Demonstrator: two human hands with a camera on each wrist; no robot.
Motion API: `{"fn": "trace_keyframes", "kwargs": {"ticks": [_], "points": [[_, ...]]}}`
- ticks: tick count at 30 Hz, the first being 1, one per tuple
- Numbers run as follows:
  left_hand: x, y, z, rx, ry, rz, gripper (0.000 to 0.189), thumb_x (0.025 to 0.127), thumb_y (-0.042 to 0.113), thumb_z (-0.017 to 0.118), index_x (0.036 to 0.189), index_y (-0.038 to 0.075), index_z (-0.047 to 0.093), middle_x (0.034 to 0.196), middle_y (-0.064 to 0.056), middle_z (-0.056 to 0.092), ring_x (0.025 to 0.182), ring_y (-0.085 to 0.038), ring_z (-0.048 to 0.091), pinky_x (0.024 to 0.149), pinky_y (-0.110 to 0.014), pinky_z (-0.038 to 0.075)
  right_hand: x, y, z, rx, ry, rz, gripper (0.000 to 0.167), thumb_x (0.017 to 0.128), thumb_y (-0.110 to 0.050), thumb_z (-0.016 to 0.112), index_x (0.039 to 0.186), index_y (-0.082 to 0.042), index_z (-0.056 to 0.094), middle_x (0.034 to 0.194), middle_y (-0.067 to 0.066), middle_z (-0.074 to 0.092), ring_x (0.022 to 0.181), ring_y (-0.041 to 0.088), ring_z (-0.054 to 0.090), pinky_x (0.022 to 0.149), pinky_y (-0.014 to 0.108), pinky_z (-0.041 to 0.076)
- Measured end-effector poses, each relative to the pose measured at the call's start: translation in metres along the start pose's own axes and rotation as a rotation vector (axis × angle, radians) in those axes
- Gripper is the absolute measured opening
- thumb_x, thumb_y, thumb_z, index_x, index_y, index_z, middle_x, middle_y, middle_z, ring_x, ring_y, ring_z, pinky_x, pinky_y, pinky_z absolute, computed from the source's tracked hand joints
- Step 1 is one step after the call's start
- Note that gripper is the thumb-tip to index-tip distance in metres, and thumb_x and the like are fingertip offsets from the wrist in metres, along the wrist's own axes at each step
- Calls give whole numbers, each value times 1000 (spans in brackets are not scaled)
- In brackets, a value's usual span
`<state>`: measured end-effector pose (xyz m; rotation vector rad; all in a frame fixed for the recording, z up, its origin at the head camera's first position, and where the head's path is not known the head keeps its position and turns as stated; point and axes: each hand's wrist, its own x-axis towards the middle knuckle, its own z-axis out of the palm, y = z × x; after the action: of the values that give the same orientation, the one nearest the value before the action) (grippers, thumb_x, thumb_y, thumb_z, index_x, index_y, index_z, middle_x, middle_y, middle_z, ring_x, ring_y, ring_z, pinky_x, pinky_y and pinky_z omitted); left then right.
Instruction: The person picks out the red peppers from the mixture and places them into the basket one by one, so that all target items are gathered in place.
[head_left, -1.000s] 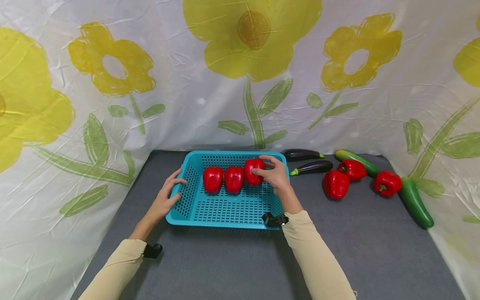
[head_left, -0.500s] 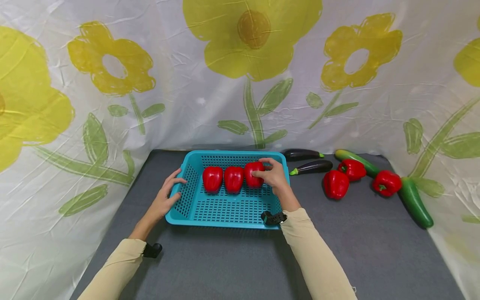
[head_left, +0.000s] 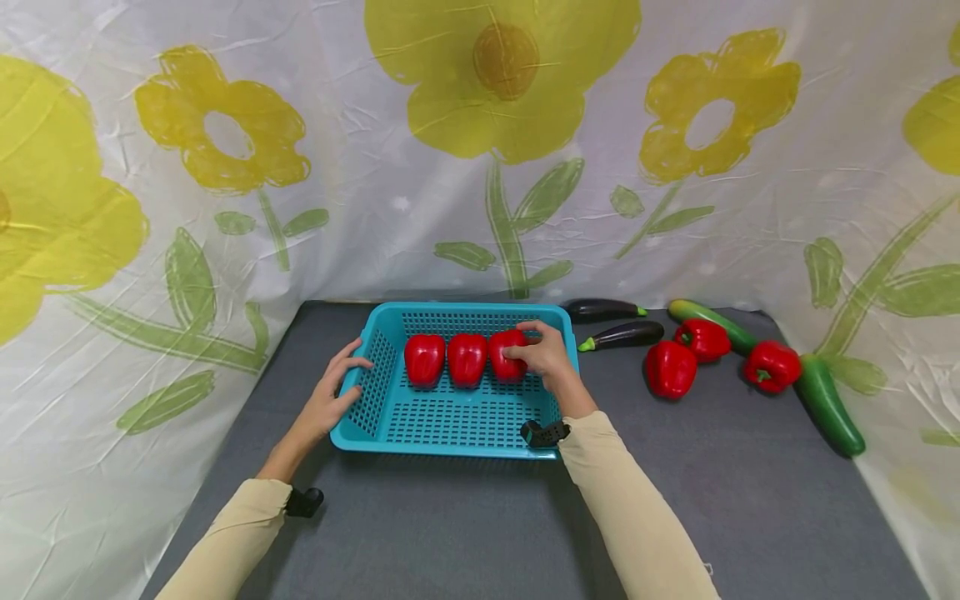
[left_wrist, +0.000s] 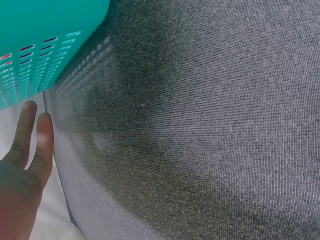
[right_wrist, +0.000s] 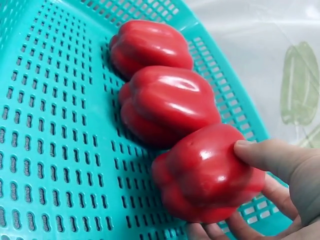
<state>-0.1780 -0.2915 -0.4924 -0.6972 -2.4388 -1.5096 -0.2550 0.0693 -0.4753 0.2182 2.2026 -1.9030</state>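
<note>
In the blue perforated plastic basket (head_left: pixel 450 447), three red bell peppers form a row. My right hand (head_left: pixel 552 358) grips the rightmost bell pepper (head_left: pixel 502 360), with the thumb on its near side; the right wrist view shows the fingers curled beneath and behind this bell pepper (right_wrist: pixel 202 175). It sits right against the middle bell pepper (right_wrist: pixel 172 102), and the left bell pepper (right_wrist: pixel 150 47) lies beyond. My left hand (head_left: pixel 327 398) rests at the basket's left rim, thumb and index finger reaching over it. Two straight fingers (left_wrist: pixel 44 142) show outside the basket wall in the left wrist view.
Right of the basket lie two eggplants (head_left: pixel 622 335), three more red bell peppers (head_left: pixel 671 369), and two long green vegetables, one a dark cucumber-like one (head_left: pixel 831 408). A flower-printed cloth (head_left: pixel 360 233) hangs behind the grey table (head_left: pixel 420 525).
My right hand has lowered slightly with the rightmost bell pepper, which now sits level with the other two. The left hand and basket stay put.
</note>
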Motion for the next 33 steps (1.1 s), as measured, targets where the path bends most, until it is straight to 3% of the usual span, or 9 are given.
{"fn": "trace_keyframes", "kwargs": {"ticks": [4, 16, 20, 22, 23, 25, 27, 30, 33], "points": [[1, 6, 0, 2, -2, -4, 35, 85, -23, 48, 119, -17, 54, 153, -42, 22, 139, -60, 17, 99, -73, 22, 2, 0, 1, -1, -3, 22, 55, 88, -5, 78, 139, -5, 56, 135, 24, 54, 120, 39, 53, 90, 49, 52], [0, 3, 0, 2, 4, 4, 35, 85, -23, 48, 119, -17, 54, 153, -41, 22, 140, -59, 17, 100, -73, 21, 2, 0, 0, 8, -31, 54, 55, 89, -4, 77, 139, -4, 55, 138, 23, 53, 120, 38, 54, 94, 54, 48], [1, 3, 0, 5, 5, 2, 35, 85, -23, 48, 119, -17, 54, 153, -41, 22, 140, -59, 17, 100, -74, 20, 1, -1, -1, -17, -36, 41, 56, 89, -9, 79, 139, -6, 56, 140, 22, 53, 96, 24, 57, 87, 49, 49], [1, 3, 0, 5, 4, 1, 35, 85, -23, 48, 119, -17, 54, 153, -41, 22, 140, -59, 17, 100, -74, 20, 1, -2, -2, -31, -37, 24, 56, 88, -11, 80, 139, -6, 56, 142, 22, 52, 76, 18, 50, 76, 43, 46], [1, 3, 1, 5, 4, 1, 35, 85, -23, 48, 119, -17, 54, 153, -41, 22, 140, -59, 17, 100, -74, 20, 1, -2, -2, -41, -38, 11, 57, 88, -13, 80, 139, -6, 56, 143, 21, 51, 75, 15, 45, 74, 40, 45], [1, 4, 1, 7, 4, 2, 35, 84, -23, 48, 118, -16, 54, 153, -41, 23, 140, -59, 17, 100, -74, 20, 1, -3, -4, -43, -51, -19, 58, 88, -14, 80, 140, -6, 55, 146, 22, 48, 80, 17, 49, 74, 40, 44], [1, 4, 1, 8, 4, 1, 35, 85, -23, 48, 118, -16, 54, 153, -41, 23, 140, -59, 17, 100, -74, 20, 0, -5, -6, -36, -71, -40, 60, 89, -15, 80, 142, -6, 54, 148, 23, 44, 99, 24, 55, 83, 43, 47], [1, 4, 1, 14, 5, -4, 35, 85, -23, 48, 118, -15, 55, 153, -41, 23, 140, -59, 17, 100, -75, 19, -3, -10, -8, -22, -107, -61, 65, 90, -17, 79, 146, -6, 49, 152, 23, 38, 133, 36, 41, 99, 52, 43], [1, 5, 1, 19, 3, -11, 35, 85, -22, 48, 119, -16, 55, 153, -41, 23, 141, -58, 16, 100, -75, 18, -5, -16, -12, -25, -123, -74, 67, 91, -21, 78, 148, -7, 47, 154, 22, 35, 139, 37, 35, 103, 54, 40]]}}
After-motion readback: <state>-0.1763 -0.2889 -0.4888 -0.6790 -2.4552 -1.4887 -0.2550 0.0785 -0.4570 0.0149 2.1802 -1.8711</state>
